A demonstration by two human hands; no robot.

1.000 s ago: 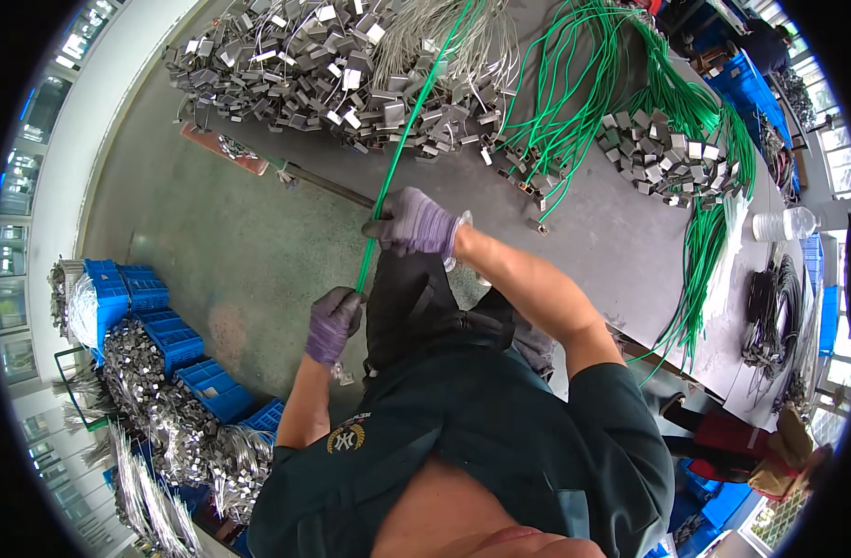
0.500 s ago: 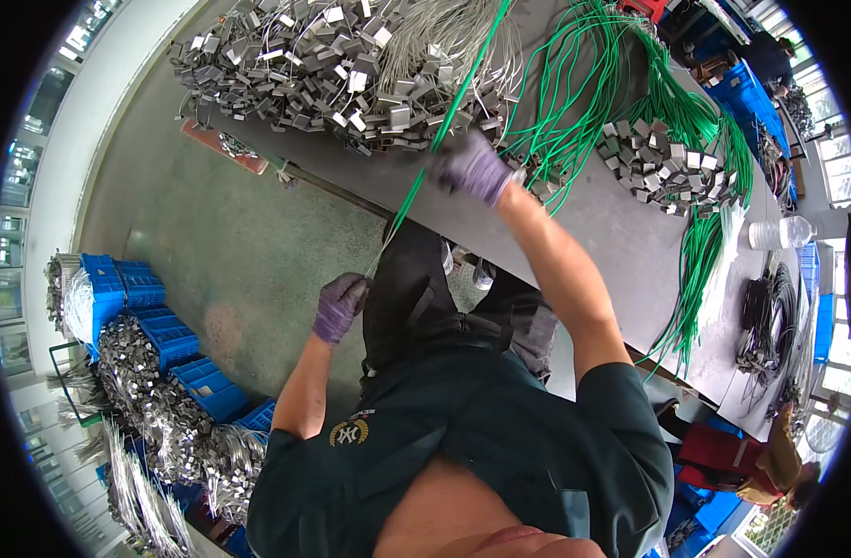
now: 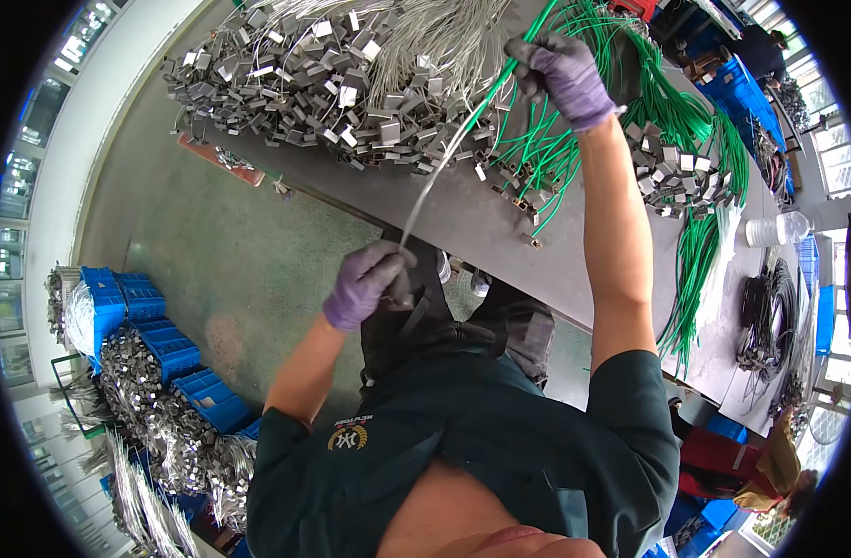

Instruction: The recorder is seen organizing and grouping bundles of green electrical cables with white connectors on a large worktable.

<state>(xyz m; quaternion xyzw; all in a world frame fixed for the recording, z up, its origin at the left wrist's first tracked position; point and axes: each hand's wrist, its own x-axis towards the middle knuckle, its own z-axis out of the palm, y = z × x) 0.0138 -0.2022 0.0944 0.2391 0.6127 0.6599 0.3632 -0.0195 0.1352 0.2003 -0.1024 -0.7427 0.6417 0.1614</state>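
My right hand (image 3: 563, 80), in a purple and grey glove, is closed around a thin green tube (image 3: 493, 91) above the table. From the tube's lower end a silvery wire (image 3: 429, 186) runs down to my left hand (image 3: 370, 281). That hand, gloved alike, is closed on the wire in front of my dark trousers. Between the two hands the line is stretched nearly straight. Beyond it lies a heap of small grey metal blocks (image 3: 388, 132) with pale wires (image 3: 444, 42). Beside my right forearm, green cables (image 3: 560, 153) with metal ends spread over the table.
On the grey table (image 3: 621, 251) are another pile of metal blocks (image 3: 677, 166), a clear plastic bottle (image 3: 781, 230) and coiled black cables (image 3: 768, 312). Blue crates (image 3: 207, 400) stand on the floor at left. A person in red (image 3: 723, 460) is at lower right.
My right hand has moved up and to the right along the line. The green tube's lower end is farther from my left hand, baring more silvery wire. My left hand has shifted slightly right.
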